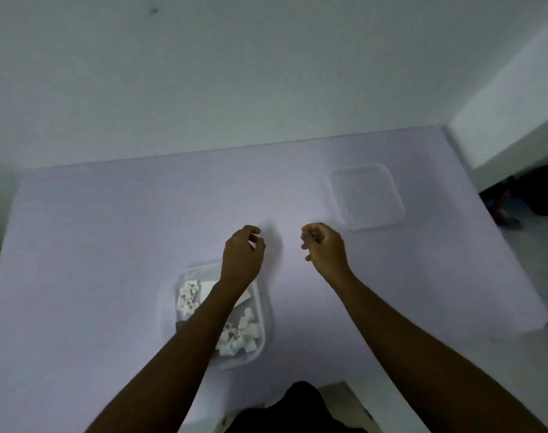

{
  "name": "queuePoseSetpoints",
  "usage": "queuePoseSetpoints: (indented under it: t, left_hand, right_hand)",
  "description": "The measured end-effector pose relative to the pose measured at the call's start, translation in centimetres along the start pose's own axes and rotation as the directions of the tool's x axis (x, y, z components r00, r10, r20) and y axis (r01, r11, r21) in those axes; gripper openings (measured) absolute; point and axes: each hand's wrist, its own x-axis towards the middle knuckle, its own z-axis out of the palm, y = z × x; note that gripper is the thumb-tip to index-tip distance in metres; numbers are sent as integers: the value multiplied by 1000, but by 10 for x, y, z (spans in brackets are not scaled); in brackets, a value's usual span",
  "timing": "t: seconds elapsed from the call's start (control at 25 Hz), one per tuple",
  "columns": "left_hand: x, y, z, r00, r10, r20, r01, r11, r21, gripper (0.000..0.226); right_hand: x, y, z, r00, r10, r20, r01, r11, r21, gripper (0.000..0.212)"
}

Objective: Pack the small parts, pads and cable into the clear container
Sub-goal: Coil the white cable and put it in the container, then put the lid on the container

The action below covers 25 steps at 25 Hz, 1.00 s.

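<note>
Container (264, 310) lies back toward the body, under the left forearm — lid (368, 196) just past the right hand (324, 248). Both it and the left hand (243, 254) curl loosely; pinch unclear.

i see a flat table (110, 245) under a pale lilac-white cover, its far edge against the wall. a clear rectangular plastic container (265, 307) with rounded corners sits close to the near edge, left of the middle, holding small white pieces (241, 334). a clear flat plastic lid (368, 196) lies near the far right corner, well apart from it.
</note>
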Motion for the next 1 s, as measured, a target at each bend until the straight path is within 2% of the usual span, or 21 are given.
queuePoseSetpoints:
  t: [0.12, 0.28, 0.48, 0.64, 0.72, 0.88, 1.0]
  left_hand:
    - [39, 43, 70, 990, -41, 132, 44, 999, -21, 25]
    - [89, 92, 171, 959, -137, 249, 132, 991, 35, 40]
    - [137, 119, 248, 938, -278, 207, 258, 959, 118, 53]
    - [157, 119, 272, 888, -429, 166, 408, 901, 146, 54]
    - [163, 115, 277, 867, -471, 161, 461, 882, 96, 52]
    - [152, 121, 268, 845, -524, 105, 533, 840, -104, 39]
    - [136, 127, 241, 860, -508, 39, 507, 847, -160, 40]
  right_hand:
    - [51, 24, -75, 988, 104, -112, -102, 995, 23, 11]
    - [130, 64, -156, 971, 156, -183, -171, 983, -72, 26]
    - [213, 97, -207, 962, 190, -196, -219, 966, -138, 50]
    - [251, 115, -213, 953, 293, -79, -303, 933, -195, 65]
    - [257, 115, -211, 956, 288, -54, -293, 933, -210, 64]
    - [247, 113, -217, 921, 373, -114, -380, 924, -51, 57]
    - [225, 109, -220, 888, 452, -82, -441, 889, 121, 30]
